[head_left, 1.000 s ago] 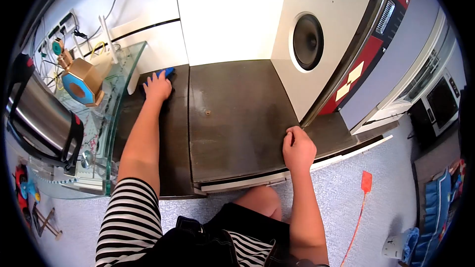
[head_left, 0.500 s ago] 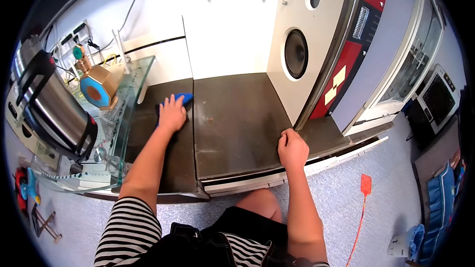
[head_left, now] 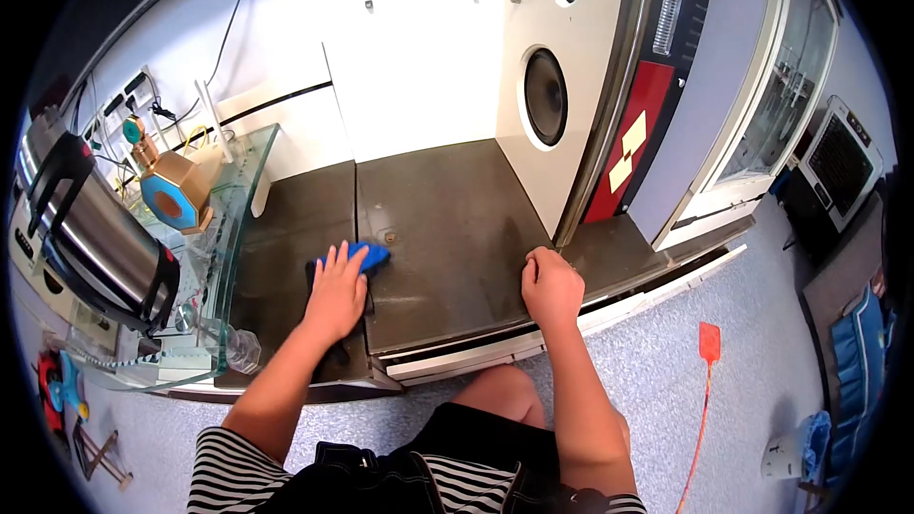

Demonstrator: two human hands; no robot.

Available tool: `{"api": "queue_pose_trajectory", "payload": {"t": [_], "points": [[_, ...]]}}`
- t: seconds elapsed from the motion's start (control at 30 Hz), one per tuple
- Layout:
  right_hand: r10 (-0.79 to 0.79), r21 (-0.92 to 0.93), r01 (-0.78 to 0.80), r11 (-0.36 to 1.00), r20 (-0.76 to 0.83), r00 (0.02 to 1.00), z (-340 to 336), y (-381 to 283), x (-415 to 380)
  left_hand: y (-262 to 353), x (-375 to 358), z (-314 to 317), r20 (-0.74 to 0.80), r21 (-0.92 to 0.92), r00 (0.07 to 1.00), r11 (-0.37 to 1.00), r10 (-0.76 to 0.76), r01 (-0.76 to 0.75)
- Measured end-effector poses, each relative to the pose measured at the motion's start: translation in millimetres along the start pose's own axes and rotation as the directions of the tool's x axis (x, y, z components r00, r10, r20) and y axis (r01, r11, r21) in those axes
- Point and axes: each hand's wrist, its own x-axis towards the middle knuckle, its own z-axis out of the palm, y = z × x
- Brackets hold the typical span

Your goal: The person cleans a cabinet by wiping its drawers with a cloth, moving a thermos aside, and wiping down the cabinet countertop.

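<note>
My left hand (head_left: 336, 297) lies over a blue and dark cloth (head_left: 369, 255), its fingers spread and pressing it to the dark cabinet top (head_left: 438, 228). The cloth sits across the seam between two panels, partly hidden under the palm. My right hand (head_left: 553, 287) is closed in a fist and rests at the front edge of the top, near the foot of a white speaker cabinet (head_left: 579, 57). Whether anything is inside that fist cannot be seen.
At left a glass shelf (head_left: 249, 181) bears a steel kettle (head_left: 100, 219) and a gold bottle (head_left: 176, 192); a clear bottle (head_left: 243, 350) is beside it. A partly open drawer (head_left: 476, 362) runs below the top. An orange fly swatter (head_left: 709, 343) and a bin (head_left: 785, 457) are at right.
My left hand has drawn the cloth towards me and to the right, onto the panel seam. My right hand stays at the front edge. The view has shifted slightly.
</note>
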Motion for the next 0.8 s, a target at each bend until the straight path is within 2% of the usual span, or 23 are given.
{"api": "queue_pose_trajectory", "payload": {"t": [0.13,0.3,0.47,0.67,0.73,0.8], "points": [[0.008,0.001,-0.008,1.0,-0.002,1.0,-1.4,-1.8,1.1,-35.4,75.2,21.7,-0.017,0.004,0.998,0.998,-0.061,0.061],[0.025,-0.003,-0.025,1.0,-0.004,1.0,-1.0,-3.8,3.5,-68.6,169.2,43.1,-0.013,0.099,0.989,0.984,-0.146,0.146],[0.03,0.01,-0.03,1.0,-0.012,0.999,0.4,-3.0,3.2,-92.5,227.4,58.2,-0.027,0.142,0.983,0.973,-0.18,0.183],[0.061,0.017,-0.061,0.998,-0.015,0.998,1.8,-1.1,1.6,-91.8,241.5,65.2,-0.002,0.146,0.98,0.97,-0.198,0.196],[0.085,0.008,-0.086,0.996,0.047,0.995,2.2,-0.6,2.0,-76.0,230.5,66.7,0.02,0.162,0.991,0.978,-0.134,0.129],[0.084,0.014,-0.085,0.996,0.033,0.996,3.4,0.4,1.4,-28.6,204.0,55.9,0.044,0.245,0.999,0.969,0.015,-0.025]]}}
